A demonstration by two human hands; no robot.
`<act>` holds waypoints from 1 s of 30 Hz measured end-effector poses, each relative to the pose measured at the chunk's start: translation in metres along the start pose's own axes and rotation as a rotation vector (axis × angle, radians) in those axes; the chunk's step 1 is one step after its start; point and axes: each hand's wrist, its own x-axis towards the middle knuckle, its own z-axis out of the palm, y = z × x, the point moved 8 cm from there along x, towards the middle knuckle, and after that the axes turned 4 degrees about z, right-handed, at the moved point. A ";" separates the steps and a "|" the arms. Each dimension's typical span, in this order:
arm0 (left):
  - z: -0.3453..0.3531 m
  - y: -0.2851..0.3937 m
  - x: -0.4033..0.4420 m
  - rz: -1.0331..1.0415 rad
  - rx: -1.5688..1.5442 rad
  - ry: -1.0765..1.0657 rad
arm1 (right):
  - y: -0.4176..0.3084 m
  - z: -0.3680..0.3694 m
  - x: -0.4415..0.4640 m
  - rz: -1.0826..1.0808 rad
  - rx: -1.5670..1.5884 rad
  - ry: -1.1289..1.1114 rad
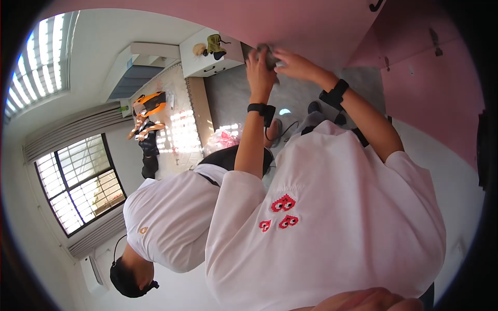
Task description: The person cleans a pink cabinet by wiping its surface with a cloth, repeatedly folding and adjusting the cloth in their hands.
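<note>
My left hand (261,75) is closed around a small crumpled dark grey cloth (268,55), its fingers bent over the near side. My right hand (298,66) meets it from the other side, with its fingertips pressed on the cloth. Some of the fingers and part of the cloth are hidden. Both hands are just beside the lower edge of a large pink panel (311,26). Black bands with small boxes sit on both wrists.
Close on my left stands a person (171,220) in a white shirt with a headset. Another person (150,140) in dark clothes is by the bed, near an orange bag (154,103). A white drawer unit (194,57) bears small items. Pink cabinet doors (430,93) with hinges are at right.
</note>
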 end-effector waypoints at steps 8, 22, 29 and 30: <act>0.010 -0.024 -0.101 -0.198 0.001 -0.012 | 0.008 0.029 -0.067 0.059 0.307 -0.302; -0.109 0.088 0.005 0.273 0.057 0.347 | -0.126 -0.091 -0.055 -0.284 0.390 0.302; -0.071 0.045 0.028 0.363 0.000 0.236 | -0.077 -0.067 -0.012 -0.048 0.393 0.337; -0.067 0.038 0.025 0.373 -0.018 0.231 | -0.071 -0.069 -0.013 -0.035 0.383 0.350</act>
